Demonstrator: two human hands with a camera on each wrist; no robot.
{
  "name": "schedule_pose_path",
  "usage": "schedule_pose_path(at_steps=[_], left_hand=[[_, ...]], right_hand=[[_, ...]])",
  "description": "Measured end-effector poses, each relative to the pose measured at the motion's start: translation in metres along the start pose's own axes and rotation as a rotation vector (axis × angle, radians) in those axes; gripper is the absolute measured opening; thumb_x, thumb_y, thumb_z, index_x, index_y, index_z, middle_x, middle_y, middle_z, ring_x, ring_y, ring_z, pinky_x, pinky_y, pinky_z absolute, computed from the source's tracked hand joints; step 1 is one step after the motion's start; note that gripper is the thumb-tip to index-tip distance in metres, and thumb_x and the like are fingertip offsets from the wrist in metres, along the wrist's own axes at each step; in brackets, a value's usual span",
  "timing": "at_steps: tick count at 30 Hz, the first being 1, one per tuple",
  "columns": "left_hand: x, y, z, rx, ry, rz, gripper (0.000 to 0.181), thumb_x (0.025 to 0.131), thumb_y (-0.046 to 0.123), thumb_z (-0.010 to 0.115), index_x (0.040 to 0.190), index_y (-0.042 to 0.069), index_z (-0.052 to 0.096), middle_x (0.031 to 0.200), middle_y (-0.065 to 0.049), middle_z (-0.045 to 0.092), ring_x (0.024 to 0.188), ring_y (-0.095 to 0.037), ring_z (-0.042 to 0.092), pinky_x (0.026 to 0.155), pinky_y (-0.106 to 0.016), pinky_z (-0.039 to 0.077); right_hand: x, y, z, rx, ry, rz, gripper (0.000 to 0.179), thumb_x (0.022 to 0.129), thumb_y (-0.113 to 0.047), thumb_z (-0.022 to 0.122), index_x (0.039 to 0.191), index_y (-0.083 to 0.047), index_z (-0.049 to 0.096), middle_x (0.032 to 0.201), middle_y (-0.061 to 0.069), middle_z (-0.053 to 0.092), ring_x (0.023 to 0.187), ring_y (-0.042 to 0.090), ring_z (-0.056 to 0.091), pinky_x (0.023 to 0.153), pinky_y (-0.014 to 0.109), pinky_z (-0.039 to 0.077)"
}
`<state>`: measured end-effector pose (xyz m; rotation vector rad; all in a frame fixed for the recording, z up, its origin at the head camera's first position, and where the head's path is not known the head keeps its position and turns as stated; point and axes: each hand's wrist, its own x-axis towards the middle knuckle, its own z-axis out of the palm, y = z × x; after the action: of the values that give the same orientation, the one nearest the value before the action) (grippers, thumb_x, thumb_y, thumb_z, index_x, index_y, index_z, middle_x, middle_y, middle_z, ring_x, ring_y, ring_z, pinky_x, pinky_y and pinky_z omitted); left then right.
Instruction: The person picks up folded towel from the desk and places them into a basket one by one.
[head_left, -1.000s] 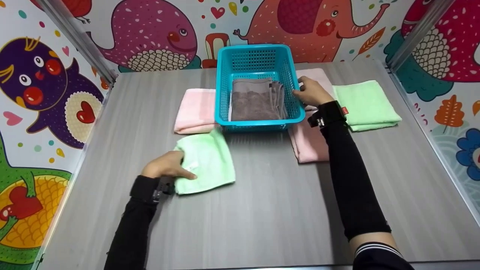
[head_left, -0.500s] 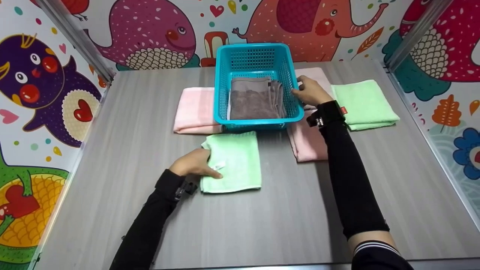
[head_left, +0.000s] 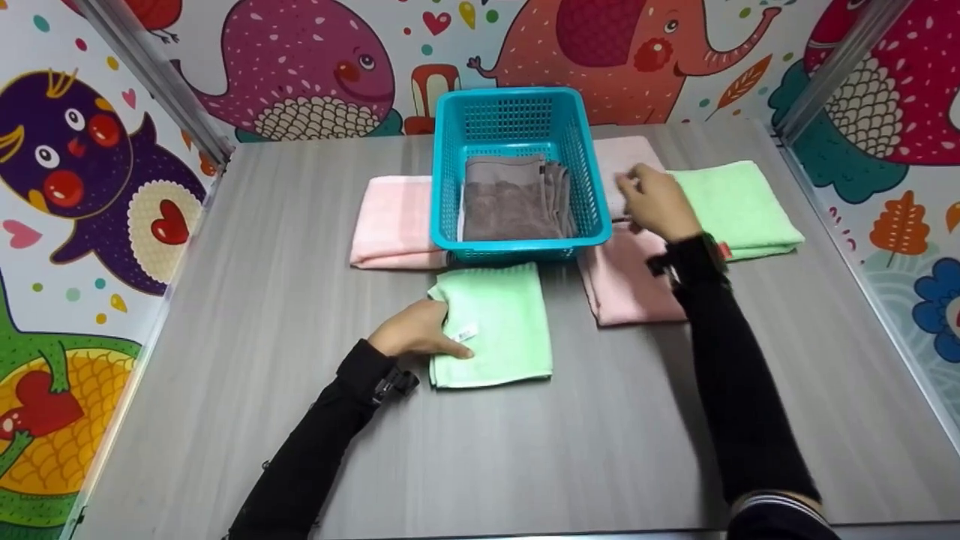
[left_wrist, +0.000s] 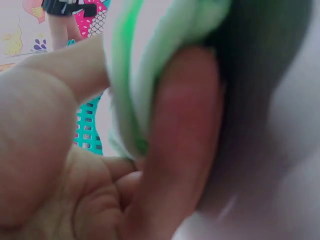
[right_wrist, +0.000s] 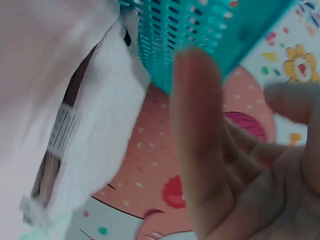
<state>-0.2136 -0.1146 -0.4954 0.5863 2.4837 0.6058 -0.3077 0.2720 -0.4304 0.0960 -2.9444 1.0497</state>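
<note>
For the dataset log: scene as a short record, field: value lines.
left hand: grips front green towel at its left edge
right hand: beside teal basket, not touching, holding nothing
in basket: folded gray cloth
left of basket: pink towel, partly hidden by basket
right of basket: pink cloth, then folded green towel
surface: gray table

My bare left hand (head_left: 420, 330) pinches, thumb uppermost; my bare right hand (head_left: 660, 204) hovers free, fingers partly bent.
</note>
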Motion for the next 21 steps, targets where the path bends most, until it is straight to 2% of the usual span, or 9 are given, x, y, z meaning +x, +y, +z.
schedule_pose_path(at_steps=[2,3,6,9,14,16,18,21], left_hand=[[0.0,0.002,0.0,-0.008,0.006,0.004,0.055,0.08,0.048,0.087,0.085,0.009,0.048,0.08,0.001,0.038,0.077,-0.019,0.042,0.072,-0.034,0.04],[0.0,0.002,0.0,-0.014,0.007,0.005,0.055,0.079,0.047,0.087,0.085,0.009,0.048,0.08,0.001,0.038,0.076,-0.019,0.042,0.072,-0.034,0.04],[0.0,0.004,0.002,-0.024,0.01,0.008,0.054,0.079,0.047,0.088,0.082,0.011,0.047,0.078,0.002,0.036,0.074,-0.018,0.04,0.069,-0.034,0.039],[0.001,0.005,0.003,-0.023,0.013,0.009,0.054,0.08,0.047,0.088,0.08,0.012,0.046,0.078,0.003,0.035,0.074,-0.018,0.04,0.069,-0.033,0.038],[0.003,0.008,0.005,-0.026,0.012,0.011,0.055,0.079,0.047,0.088,0.08,0.012,0.046,0.078,0.003,0.034,0.074,-0.017,0.038,0.068,-0.032,0.037],[0.004,0.009,0.006,-0.029,0.016,0.012,0.055,0.079,0.047,0.088,0.078,0.012,0.045,0.077,0.003,0.032,0.073,-0.016,0.037,0.067,-0.032,0.037],[0.004,0.01,0.007,-0.03,0.022,0.014,0.055,0.078,0.046,0.089,0.077,0.013,0.044,0.077,0.004,0.032,0.072,-0.016,0.037,0.067,-0.032,0.037],[0.005,0.011,0.008,-0.031,0.027,0.025,0.054,0.079,0.046,0.088,0.078,0.013,0.046,0.077,0.004,0.033,0.073,-0.016,0.038,0.068,-0.033,0.038]], right_hand=[[-0.016,0.001,-0.002,-0.007,0.018,0.005,0.048,0.111,-0.037,0.039,0.108,0.001,0.066,0.076,0.016,0.067,0.048,0.018,0.063,0.053,0.028,0.05],[-0.024,0.001,-0.002,-0.007,0.001,0.01,0.049,0.111,-0.037,0.037,0.104,0.001,0.067,0.075,0.015,0.066,0.048,0.016,0.062,0.052,0.028,0.049],[-0.045,-0.001,0.004,-0.019,-0.119,0.005,0.05,0.111,-0.036,0.038,0.104,0.003,0.07,0.076,0.014,0.068,0.052,0.016,0.063,0.052,0.029,0.052],[-0.058,-0.006,0.013,-0.024,-0.234,-0.048,0.047,0.11,-0.034,0.044,0.102,0.004,0.071,0.076,0.014,0.07,0.055,0.018,0.067,0.054,0.031,0.055],[-0.072,-0.013,0.032,-0.051,-0.376,-0.159,0.041,0.105,-0.029,0.058,0.08,-0.002,0.076,0.064,0.006,0.071,0.052,0.016,0.067,0.056,0.032,0.055],[-0.076,-0.015,0.042,-0.047,-0.437,-0.2,0.036,0.102,-0.029,0.064,0.083,-0.003,0.079,0.066,0.004,0.072,0.054,0.014,0.066,0.058,0.033,0.056],[-0.078,-0.016,0.057,-0.045,-0.477,-0.226,0.032,0.101,-0.031,0.067,0.094,-0.002,0.079,0.069,0.004,0.072,0.054,0.013,0.066,0.06,0.032,0.056],[-0.081,-0.02,0.079,-0.077,-0.484,-0.25,0.042,0.098,-0.038,0.07,0.11,0.002,0.072,0.074,0.004,0.068,0.059,0.014,0.063,0.061,0.034,0.054]])
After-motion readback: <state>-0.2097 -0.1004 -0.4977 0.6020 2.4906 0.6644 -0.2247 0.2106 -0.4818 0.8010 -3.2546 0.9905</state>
